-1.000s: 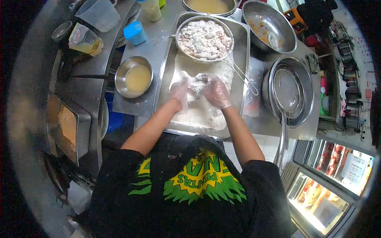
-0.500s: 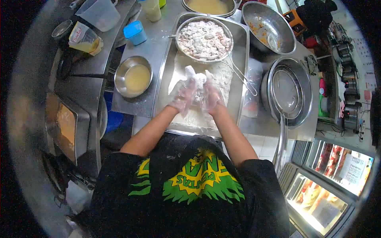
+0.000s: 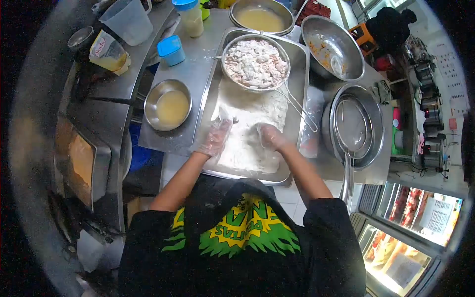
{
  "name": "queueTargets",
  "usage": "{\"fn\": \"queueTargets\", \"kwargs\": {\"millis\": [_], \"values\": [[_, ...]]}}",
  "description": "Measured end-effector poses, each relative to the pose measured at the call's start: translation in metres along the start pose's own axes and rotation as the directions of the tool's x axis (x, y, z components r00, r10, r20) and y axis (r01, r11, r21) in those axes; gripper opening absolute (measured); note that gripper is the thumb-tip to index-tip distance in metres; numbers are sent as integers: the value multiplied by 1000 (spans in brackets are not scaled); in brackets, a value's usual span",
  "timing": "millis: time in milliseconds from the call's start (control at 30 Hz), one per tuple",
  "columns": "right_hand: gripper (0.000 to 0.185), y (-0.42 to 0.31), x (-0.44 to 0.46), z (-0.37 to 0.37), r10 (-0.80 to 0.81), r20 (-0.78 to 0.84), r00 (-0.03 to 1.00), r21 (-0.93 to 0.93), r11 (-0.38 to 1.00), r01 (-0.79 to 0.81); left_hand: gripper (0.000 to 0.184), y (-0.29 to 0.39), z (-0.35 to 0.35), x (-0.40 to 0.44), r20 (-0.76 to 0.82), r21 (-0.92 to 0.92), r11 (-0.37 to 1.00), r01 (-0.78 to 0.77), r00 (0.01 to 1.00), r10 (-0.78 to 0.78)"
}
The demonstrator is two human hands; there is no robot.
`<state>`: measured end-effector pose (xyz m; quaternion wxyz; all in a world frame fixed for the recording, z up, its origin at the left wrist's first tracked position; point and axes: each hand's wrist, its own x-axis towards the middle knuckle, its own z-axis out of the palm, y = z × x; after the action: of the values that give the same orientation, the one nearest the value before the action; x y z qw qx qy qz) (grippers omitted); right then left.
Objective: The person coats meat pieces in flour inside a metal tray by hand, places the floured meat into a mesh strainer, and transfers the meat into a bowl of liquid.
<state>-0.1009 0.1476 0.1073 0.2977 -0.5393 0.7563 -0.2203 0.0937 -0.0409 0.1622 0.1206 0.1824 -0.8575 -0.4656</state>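
Observation:
A deep metal tray (image 3: 204,114) holds a layer of white flour (image 3: 247,148). Over its far end rests a wire strainer full of flour-coated pieces (image 3: 256,64), its handle pointing down to the right. My left hand (image 3: 216,136), in a clear plastic glove, is over the left side of the flour with its fingers apart and nothing visible in it. On the right side of the flour, my gloved right hand (image 3: 269,136) has its fingers curled; whether it holds anything is hidden.
Left of the tray stands a bowl of pale liquid (image 3: 172,108), with a blue-lidded container (image 3: 170,50) beyond it. Another liquid bowl (image 3: 261,20) is at the back. On the right are a stained bowl (image 3: 332,48) and a bowl with a strainer (image 3: 352,126).
My hands were together over the flour with a floured piece; they have moved apart, and that piece no longer shows between them. The camera view has shifted slightly.

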Motion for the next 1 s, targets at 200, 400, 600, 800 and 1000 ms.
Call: {"fn": "queueTargets", "kwargs": {"millis": [200, 400, 600, 800, 1000], "values": [[23, 17, 15, -26, 75, 69, 995, 21, 997, -76, 35, 6, -1, -3, 67, 178, 974, -142, 989, 132], [29, -119, 62, -173, 5, -470, 883, 199, 975, 100, 31, -17, 19, -8, 101, 292, 928, -233, 972, 212], [26, -93, 39, -135, 211, -404, 890, 148, 975, -164, 49, 13, -10, -7, 340, 386, 919, -86, 939, -55], [55, -108, -1, -10, 403, 156, 902, -349, 876, -331, 77, 58, -8, 1, 557, 739, 664, -114, 657, -508], [37, -147, -19, 35, 121, 162, 979, -436, 899, -39, 55, 9, 41, -22, 532, 641, 762, -94, 769, -354]]}}
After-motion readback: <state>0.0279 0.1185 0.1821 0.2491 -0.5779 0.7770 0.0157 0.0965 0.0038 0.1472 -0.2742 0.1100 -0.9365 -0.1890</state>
